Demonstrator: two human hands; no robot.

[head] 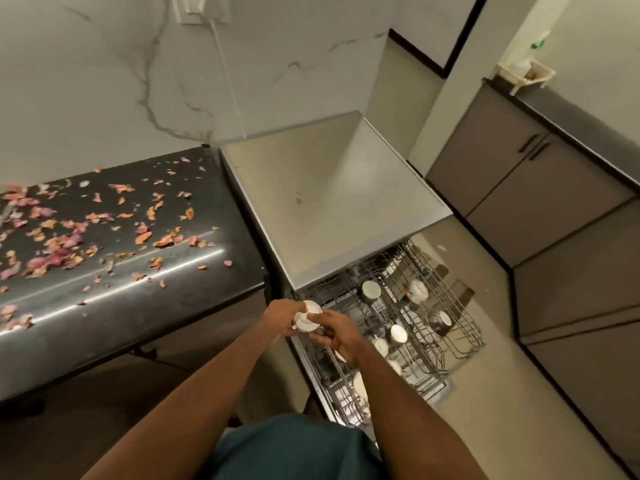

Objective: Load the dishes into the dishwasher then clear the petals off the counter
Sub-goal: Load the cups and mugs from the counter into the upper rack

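Cups (307, 320), two stacked, gripped by left hand (282, 315) and right hand (334, 332); several more in rack (464, 327); petals (69, 237) scattered on counter (138, 306)

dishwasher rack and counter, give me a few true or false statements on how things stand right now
1. Both hands hold a small white cup above the pulled-out rack. True: the left hand and right hand both grip it.
2. The rack has no dishes in it. False: several cups already sit in it.
3. Petals lie scattered on the dark counter. True.
4. The steel top above the dishwasher is covered in petals. False: no petals lie on it.
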